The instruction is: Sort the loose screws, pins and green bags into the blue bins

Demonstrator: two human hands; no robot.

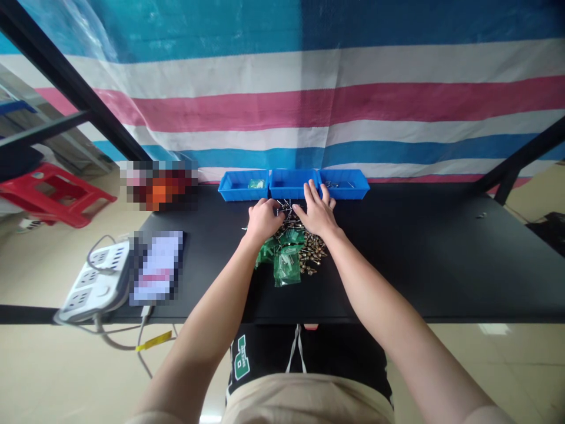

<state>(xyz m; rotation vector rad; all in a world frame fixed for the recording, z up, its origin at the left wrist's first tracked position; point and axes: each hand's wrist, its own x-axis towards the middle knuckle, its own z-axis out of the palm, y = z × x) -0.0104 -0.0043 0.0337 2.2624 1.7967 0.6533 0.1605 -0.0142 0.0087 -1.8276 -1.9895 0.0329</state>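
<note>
A pile of small metal hardware (312,250) lies on the black table. Its near part is brass-coloured pieces with pointed ends; thin silver screws (286,207) lie at its far side. Green plastic bags (286,268) holding pale pieces rest against its near left. My left hand (263,219) is at the pile's far left, fingers curled in by the screws; whatever they hold is hidden. My right hand (316,211) lies over the far right of the pile, fingers spread towards the bins, with nothing visible in its grasp.
Three blue bins stand in a row behind the pile: the left bin (229,189) has a green bag, the middle bin (286,192) is partly covered by my hand, the right bin (353,191) has thin metal pieces. A power strip (99,277) and blurred phone-like object (159,265) lie left.
</note>
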